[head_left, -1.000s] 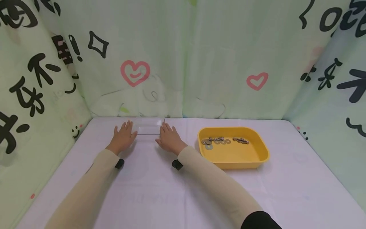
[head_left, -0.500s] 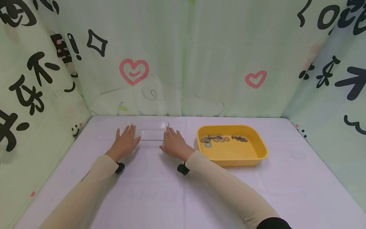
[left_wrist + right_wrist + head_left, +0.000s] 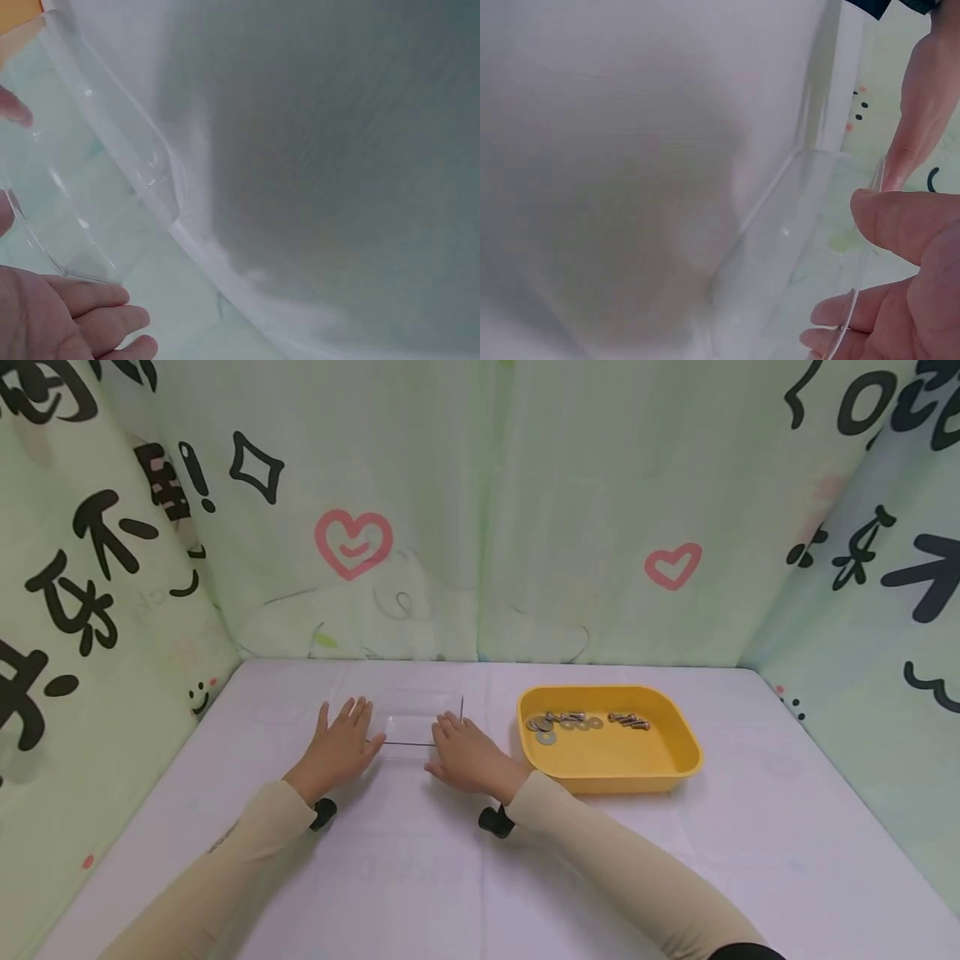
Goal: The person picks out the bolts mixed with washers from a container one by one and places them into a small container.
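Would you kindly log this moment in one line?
left hand: touching left side of clear plastic piece | right hand: touching its right side | yellow tray: holding screws and washers

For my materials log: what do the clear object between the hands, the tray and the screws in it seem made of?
Clear object: probably glossy plastic, though glass isn't ruled out; it is see-through with glinting edges.
Tray: likely molded plastic, satin; even yellow colour, rounded corners.
Screws: apparently bare, shiny metal; silvery glints.
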`<state>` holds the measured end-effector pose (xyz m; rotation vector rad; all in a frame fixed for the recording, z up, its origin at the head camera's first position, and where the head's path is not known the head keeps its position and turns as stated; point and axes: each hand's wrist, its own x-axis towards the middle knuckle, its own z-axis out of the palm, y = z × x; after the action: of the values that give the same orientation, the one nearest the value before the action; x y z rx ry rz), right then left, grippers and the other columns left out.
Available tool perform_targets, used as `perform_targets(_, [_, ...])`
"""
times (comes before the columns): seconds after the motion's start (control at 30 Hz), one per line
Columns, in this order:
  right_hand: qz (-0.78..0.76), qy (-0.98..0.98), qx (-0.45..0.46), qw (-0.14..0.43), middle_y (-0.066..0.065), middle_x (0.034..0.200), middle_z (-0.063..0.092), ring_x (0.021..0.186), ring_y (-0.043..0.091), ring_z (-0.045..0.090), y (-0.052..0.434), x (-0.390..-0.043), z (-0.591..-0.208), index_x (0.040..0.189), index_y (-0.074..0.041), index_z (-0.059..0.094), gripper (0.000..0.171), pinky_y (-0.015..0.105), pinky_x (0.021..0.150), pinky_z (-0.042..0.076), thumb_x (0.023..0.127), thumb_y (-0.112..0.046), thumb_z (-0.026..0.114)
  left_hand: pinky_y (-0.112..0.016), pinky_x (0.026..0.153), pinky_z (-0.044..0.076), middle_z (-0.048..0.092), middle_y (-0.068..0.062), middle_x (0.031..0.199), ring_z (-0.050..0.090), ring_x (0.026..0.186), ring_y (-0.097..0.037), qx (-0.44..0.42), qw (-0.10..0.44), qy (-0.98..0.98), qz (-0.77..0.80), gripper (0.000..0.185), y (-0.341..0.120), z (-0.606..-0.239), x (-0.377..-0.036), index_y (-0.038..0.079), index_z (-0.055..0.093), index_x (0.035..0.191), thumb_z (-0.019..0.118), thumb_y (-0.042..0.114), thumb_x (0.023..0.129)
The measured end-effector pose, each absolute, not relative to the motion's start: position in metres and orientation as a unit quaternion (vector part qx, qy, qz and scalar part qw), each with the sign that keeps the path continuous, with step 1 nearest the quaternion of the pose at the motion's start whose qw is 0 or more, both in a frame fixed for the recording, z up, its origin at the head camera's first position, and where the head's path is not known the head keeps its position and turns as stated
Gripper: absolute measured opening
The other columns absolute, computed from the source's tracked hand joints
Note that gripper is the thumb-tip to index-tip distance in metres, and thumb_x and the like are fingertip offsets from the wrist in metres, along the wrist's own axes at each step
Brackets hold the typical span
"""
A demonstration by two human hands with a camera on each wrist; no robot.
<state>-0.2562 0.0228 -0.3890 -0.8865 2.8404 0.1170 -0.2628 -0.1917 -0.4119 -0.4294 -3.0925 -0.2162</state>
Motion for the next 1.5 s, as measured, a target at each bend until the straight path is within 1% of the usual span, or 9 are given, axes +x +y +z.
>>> perform_targets(0.27, [0.021,0.961,-0.273,0.048,0.017,0.157,0.017,0.146,0.028,0.016,0.035,-0.259,-0.397,0.148,0.001,0.023,0.070,0.043,0.119,0.020,0.099,-0.046,0.039,-0.063,0.114,0.004,0.026,-0.025,0.151,0.021,0.143,-0.039,-0.128,0.007,-0.991,-0.045,0.067,-0.189,-0.409,-0.256,-0.009,0.027,0.144,0.038,0.040,0.099])
perform_targets(0.5, [0.002,0.961,-0.276,0.030,0.018,0.156,0.019,0.146,0.028,0.018,0.043,-0.263,-0.399,0.147,0.003,0.023,0.070,0.043,0.118,0.021,0.099,-0.046,0.038,-0.063,0.114,0.008,0.028,-0.027,0.150,0.023,0.141,-0.040,-0.131,0.009,-0.990,-0.043,0.067,-0.185,-0.406,-0.251,-0.010,0.029,0.142,0.041,0.039,0.099])
perform_targets(0.77, [-0.022,0.960,-0.278,0.039,0.017,0.156,0.018,0.146,0.027,0.017,0.050,-0.261,-0.400,0.147,0.003,0.024,0.067,0.042,0.119,0.020,0.100,-0.044,0.037,-0.063,0.114,0.008,0.027,-0.026,0.150,0.023,0.141,-0.040,-0.136,-0.002,-0.989,-0.050,0.069,-0.182,-0.408,-0.244,-0.010,0.027,0.143,0.040,0.042,0.099])
perform_targets(0.93, [-0.026,0.958,-0.282,0.033,0.018,0.156,0.019,0.146,0.028,0.018,0.054,-0.258,-0.400,0.146,0.003,0.025,0.067,0.043,0.118,0.021,0.100,-0.043,0.038,-0.063,0.113,0.010,0.030,-0.026,0.150,0.025,0.141,-0.040,-0.146,0.001,-0.989,-0.037,0.069,-0.183,-0.405,-0.242,-0.009,0.030,0.142,0.041,0.043,0.098])
perform_targets(1.07, [-0.024,0.955,-0.295,0.019,0.016,0.156,0.020,0.146,0.026,0.018,0.055,-0.252,-0.398,0.147,0.001,0.026,0.066,0.042,0.119,0.020,0.099,-0.042,0.040,-0.063,0.114,0.009,0.027,-0.025,0.151,0.024,0.141,-0.040,-0.157,0.000,-0.987,-0.033,0.069,-0.186,-0.396,-0.253,-0.007,0.029,0.144,0.041,0.043,0.098])
perform_targets(1.2, [-0.022,0.941,-0.339,0.011,0.013,0.156,0.022,0.146,0.024,0.019,0.050,-0.243,-0.396,0.147,-0.001,0.027,0.065,0.041,0.119,0.020,0.099,-0.043,0.042,-0.061,0.115,0.009,0.023,-0.020,0.154,0.021,0.143,-0.038,-0.188,0.003,-0.982,-0.032,0.067,-0.185,-0.387,-0.275,-0.002,0.025,0.147,0.042,0.041,0.098])
perform_targets(1.33, [-0.012,0.926,-0.377,0.023,0.012,0.156,0.025,0.145,0.024,0.021,0.042,-0.236,-0.397,0.147,-0.003,0.028,0.065,0.042,0.118,0.022,0.099,-0.044,0.042,-0.059,0.116,0.007,0.022,-0.016,0.155,0.019,0.144,-0.036,-0.235,-0.021,-0.971,-0.026,0.066,-0.183,-0.386,-0.293,0.002,0.023,0.149,0.043,0.040,0.098])
perform_targets(1.43, [0.002,0.923,-0.383,0.033,0.011,0.155,0.027,0.145,0.023,0.022,0.040,-0.233,-0.398,0.148,-0.004,0.027,0.065,0.041,0.118,0.022,0.099,-0.044,0.042,-0.057,0.117,0.006,0.021,-0.014,0.156,0.018,0.144,-0.035,-0.253,-0.050,-0.966,-0.017,0.066,-0.182,-0.391,-0.299,0.005,0.019,0.150,0.040,0.042,0.099])
perform_targets(1.5, [0.011,0.923,-0.382,0.030,0.010,0.155,0.028,0.145,0.022,0.023,0.040,-0.232,-0.399,0.148,-0.004,0.027,0.065,0.041,0.118,0.022,0.098,-0.044,0.042,-0.057,0.117,0.007,0.021,-0.014,0.156,0.020,0.144,-0.035,-0.258,-0.056,-0.964,-0.014,0.067,-0.182,-0.395,-0.299,0.006,0.018,0.151,0.040,0.043,0.099])
